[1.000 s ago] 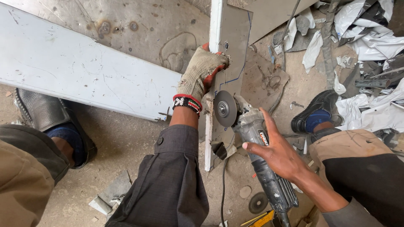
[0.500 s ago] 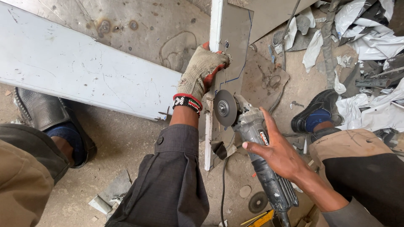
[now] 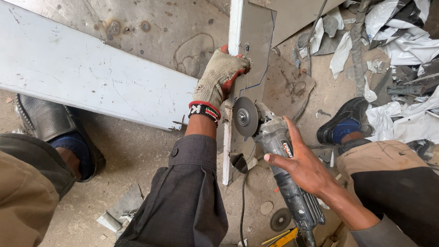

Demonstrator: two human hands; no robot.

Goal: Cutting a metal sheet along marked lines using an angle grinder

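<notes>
My left hand (image 3: 221,77), in a worn knit glove with a beaded wristband, grips the edge of a grey sheet-metal piece (image 3: 254,41) that has a white folded rim and a blue marked line. In my bare right hand (image 3: 299,162) I hold a grey angle grinder (image 3: 283,160) by its body, fingers partly spread over it. The cutting disc (image 3: 245,117) stands just below my gloved hand, against the sheet's edge.
A long white metal panel (image 3: 82,73) lies across the concrete floor at left. My shoes (image 3: 55,132) (image 3: 340,123) are planted on either side. Crumpled white sheet scraps (image 3: 402,41) pile up at right. A spare disc (image 3: 280,219) and the grinder's cable (image 3: 242,206) lie near the bottom.
</notes>
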